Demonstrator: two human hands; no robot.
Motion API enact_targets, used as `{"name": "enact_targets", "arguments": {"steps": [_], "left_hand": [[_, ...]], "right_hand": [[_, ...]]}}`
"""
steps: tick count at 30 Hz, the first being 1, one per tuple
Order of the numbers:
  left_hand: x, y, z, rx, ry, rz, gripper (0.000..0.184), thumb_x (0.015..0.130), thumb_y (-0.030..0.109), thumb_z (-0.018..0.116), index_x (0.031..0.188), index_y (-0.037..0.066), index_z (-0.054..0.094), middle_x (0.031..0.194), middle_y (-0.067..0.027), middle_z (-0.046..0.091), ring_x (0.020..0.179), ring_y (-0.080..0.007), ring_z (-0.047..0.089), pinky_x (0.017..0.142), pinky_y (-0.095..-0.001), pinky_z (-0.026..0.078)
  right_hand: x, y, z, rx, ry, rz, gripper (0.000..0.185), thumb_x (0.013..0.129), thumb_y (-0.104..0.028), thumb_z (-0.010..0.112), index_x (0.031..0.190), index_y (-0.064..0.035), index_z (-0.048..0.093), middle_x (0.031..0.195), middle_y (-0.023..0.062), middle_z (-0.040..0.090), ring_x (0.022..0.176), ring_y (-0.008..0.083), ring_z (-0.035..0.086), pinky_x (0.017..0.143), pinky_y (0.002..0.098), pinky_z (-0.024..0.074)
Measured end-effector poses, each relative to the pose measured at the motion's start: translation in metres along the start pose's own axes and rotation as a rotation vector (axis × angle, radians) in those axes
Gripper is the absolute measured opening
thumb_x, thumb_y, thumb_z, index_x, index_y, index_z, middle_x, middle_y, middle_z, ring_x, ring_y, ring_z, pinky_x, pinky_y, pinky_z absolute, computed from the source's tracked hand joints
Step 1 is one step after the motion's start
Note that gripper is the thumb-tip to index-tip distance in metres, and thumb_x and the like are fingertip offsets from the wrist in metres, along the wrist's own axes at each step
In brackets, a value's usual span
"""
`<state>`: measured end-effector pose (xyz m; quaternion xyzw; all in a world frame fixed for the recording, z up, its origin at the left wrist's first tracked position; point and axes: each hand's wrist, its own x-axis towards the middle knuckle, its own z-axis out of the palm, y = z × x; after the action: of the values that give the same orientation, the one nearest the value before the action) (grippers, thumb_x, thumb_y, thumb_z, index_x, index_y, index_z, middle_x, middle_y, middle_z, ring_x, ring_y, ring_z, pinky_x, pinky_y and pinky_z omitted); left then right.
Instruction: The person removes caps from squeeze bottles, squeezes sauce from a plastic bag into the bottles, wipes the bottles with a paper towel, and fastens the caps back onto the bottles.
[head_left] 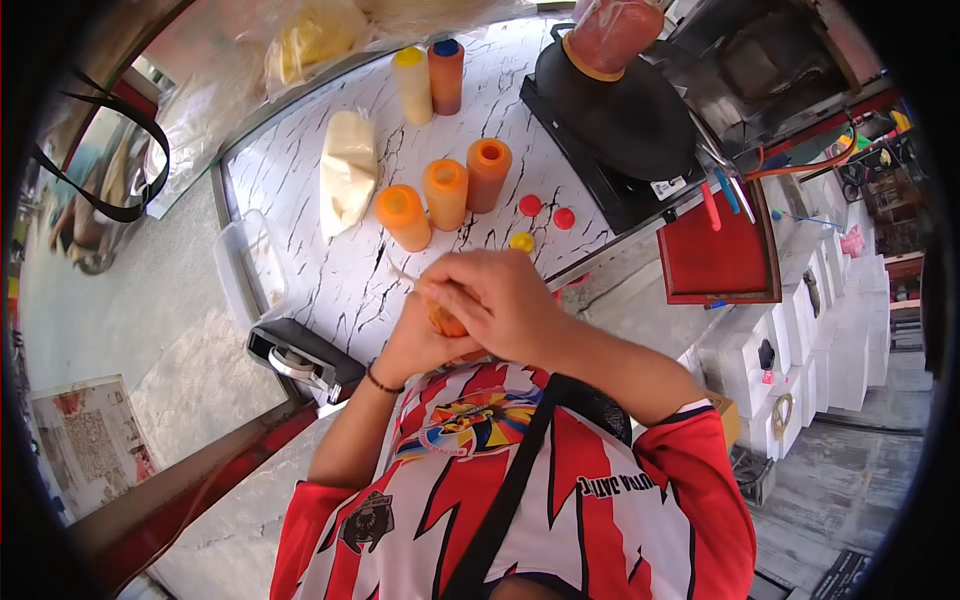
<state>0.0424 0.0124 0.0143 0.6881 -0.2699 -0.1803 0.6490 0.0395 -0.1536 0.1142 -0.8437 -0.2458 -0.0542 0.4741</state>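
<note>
Left hand (408,345) was closed round an orange container (446,320), held in front of my shirt (470,440) at the table's near edge; right hand (485,300) had its fingers pinched on a thin pale strip (401,272) just above it — material could not be told. Three open orange-toned bottles (445,195) stood beyond my hands, two red caps (530,205) and a yellow cap (521,242) lying to their right

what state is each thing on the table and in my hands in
left hand: closed around orange container
right hand: pinching something thin and white
front bottle: upright, uncapped
middle bottle: upright, uncapped
rear bottle: upright, uncapped
yellow-topped bottle: upright, capped
blue-topped bottle: upright, capped
red caps: loose
yellow cap: loose
</note>
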Motion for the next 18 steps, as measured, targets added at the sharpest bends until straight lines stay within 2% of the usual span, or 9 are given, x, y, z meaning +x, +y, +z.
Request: {"name": "enact_targets", "arguments": {"steps": [2,4,6,8,11,15,17,18], "left_hand": [[0.02,0.007,0.02,-0.291,-0.063,-0.038,0.061,0.077,0.006,0.089,0.13,0.002,0.057,0.122,-0.0084,0.069,0.112,-0.0171,0.066,0.099,-0.0323,0.053],[0.036,0.014,0.043,-0.563,-0.095,-0.064,0.063,0.08,0.003,0.087,0.134,0.002,0.054,0.126,-0.008,0.067,0.116,-0.0173,0.065,0.101,-0.0328,0.052],[0.054,0.022,0.065,-0.812,-0.111,-0.077,0.066,0.082,0.001,0.084,0.139,0.003,0.05,0.13,-0.0077,0.064,0.121,-0.0175,0.063,0.102,-0.0333,0.052],[0.068,0.028,0.083,-0.996,-0.161,-0.084,0.066,0.084,0.001,0.083,0.14,0.004,0.049,0.133,-0.0081,0.063,0.124,-0.0183,0.061,0.103,-0.0351,0.053],[0.085,0.042,0.094,-1.213,-0.191,-0.107,0.064,0.086,0.001,0.08,0.141,0.005,0.048,0.133,-0.0084,0.063,0.125,-0.0196,0.061,0.104,-0.0373,0.053],[0.099,0.034,0.109,-1.312,-0.224,-0.15,0.059,0.09,0.004,0.077,0.141,0.006,0.049,0.131,-0.0085,0.063,0.121,-0.0207,0.064,0.103,-0.0381,0.055],[0.102,0.027,0.115,-1.284,-0.21,-0.125,0.06,0.091,0.014,0.078,0.142,0.006,0.048,0.133,-0.0108,0.063,0.122,-0.0236,0.064,0.104,-0.0405,0.055],[0.103,0.026,0.117,-1.272,-0.199,-0.11,0.061,0.091,0.019,0.078,0.143,0.006,0.047,0.134,-0.012,0.063,0.122,-0.0251,0.065,0.104,-0.0417,0.056]], "right_hand": [[0.018,-0.013,-0.031,-0.146,-0.109,0.05,0.019,0.093,-0.011,0.073,0.108,0.0002,0.068,0.083,0.0124,0.072,0.074,0.0225,0.073,0.067,0.032,0.0542],[0.021,-0.027,-0.069,-0.09,-0.079,0.091,0.031,0.09,-0.011,0.075,0.119,-0.0009,0.067,0.091,0.0128,0.075,0.083,0.0213,0.075,0.075,0.0312,0.0553],[0.007,-0.044,-0.114,-0.152,0.085,0.104,0.046,0.088,-0.018,0.079,0.129,-0.0049,0.065,0.106,0.0157,0.074,0.099,0.0252,0.075,0.084,0.0357,0.0558],[-0.03,-0.041,-0.151,-0.075,0.151,0.295,0.077,0.081,-0.02,0.085,0.148,-0.0064,0.05,0.136,0.0152,0.064,0.124,0.0254,0.063,0.104,0.0389,0.0479],[-0.079,-0.01,-0.132,0.203,0.177,0.25,0.091,0.075,-0.019,0.089,0.152,-0.0044,0.044,0.143,0.0168,0.057,0.129,0.0275,0.059,0.107,0.0383,0.0462],[-0.082,-0.012,-0.114,0.073,0.261,0.249,0.097,0.069,-0.016,0.093,0.151,-0.0033,0.043,0.144,0.0173,0.053,0.13,0.0289,0.057,0.108,0.0393,0.0457],[-0.079,-0.009,-0.112,-0.021,0.248,0.211,0.095,0.068,-0.013,0.093,0.149,-0.0041,0.045,0.142,0.017,0.053,0.13,0.0297,0.057,0.109,0.0395,0.0457],[-0.077,-0.01,-0.111,-0.08,0.241,0.191,0.088,0.07,-0.011,0.091,0.147,-0.0049,0.047,0.142,0.0177,0.053,0.13,0.0312,0.058,0.109,0.0396,0.046]]}}
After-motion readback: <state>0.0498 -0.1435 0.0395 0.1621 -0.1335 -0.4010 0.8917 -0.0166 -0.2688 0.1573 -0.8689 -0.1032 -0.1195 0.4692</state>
